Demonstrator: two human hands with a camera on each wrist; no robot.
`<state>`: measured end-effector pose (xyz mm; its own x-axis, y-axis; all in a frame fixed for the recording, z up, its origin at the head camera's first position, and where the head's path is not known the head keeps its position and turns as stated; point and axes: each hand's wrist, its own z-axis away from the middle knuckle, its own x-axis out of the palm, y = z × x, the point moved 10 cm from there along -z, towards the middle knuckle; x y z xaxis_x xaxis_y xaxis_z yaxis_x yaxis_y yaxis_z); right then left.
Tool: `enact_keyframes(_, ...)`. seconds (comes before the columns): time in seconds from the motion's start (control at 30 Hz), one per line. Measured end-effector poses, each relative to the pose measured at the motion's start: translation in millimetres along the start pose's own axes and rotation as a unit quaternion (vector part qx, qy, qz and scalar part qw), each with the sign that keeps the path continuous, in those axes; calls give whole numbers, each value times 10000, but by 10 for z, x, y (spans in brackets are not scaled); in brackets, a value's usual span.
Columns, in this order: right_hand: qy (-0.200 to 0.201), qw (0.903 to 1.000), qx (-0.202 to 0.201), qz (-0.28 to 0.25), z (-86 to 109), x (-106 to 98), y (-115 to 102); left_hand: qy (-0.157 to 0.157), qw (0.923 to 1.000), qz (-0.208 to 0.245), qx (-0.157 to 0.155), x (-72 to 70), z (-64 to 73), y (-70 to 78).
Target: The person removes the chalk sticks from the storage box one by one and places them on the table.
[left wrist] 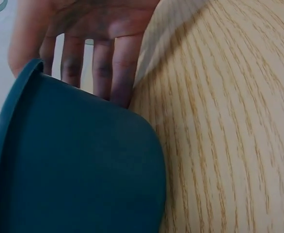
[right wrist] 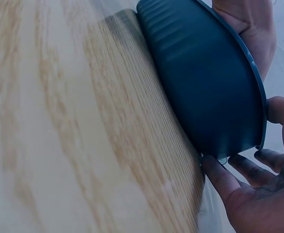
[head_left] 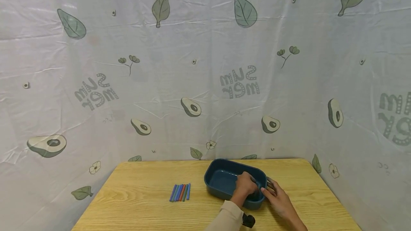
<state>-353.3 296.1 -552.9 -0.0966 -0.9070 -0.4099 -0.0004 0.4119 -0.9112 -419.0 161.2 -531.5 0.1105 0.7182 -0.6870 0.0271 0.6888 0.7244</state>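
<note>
A dark blue, rectangular plastic basin (head_left: 219,191) with rounded corners stands on the table. My left hand (head_left: 246,184) reaches down inside its right half, knuckles up. The fingertips are hidden, so whether they hold anything is unclear. In the right wrist view the left hand (right wrist: 251,36) passes over the rim. My right hand (head_left: 278,199) holds the basin's right end, thumb at the rim and fingers against the outer wall. The right wrist view shows this right hand (right wrist: 263,194) at the basin's end wall. The left wrist view has the right hand (left wrist: 98,29) beyond the basin's outer side (left wrist: 84,160).
Left of the basin, several thin coloured sticks (head_left: 180,192), blue, red and green, lie side by side in a row. The wood-grain table (head_left: 138,206) reaches back to a pale printed curtain (head_left: 167,81), which also hangs at both sides.
</note>
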Motion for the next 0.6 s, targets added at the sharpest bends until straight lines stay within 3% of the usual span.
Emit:
enact_keyframes(0.23, -40, 10000, -65, 22, -6, -2, -14, -121, 9998, -55, -132, 17, 15, 11)
enact_keyframes(0.6, -17, 10000, -26, 6, 9, 8, -22, -231, 9997, -72, -93, 8, 45, 16)
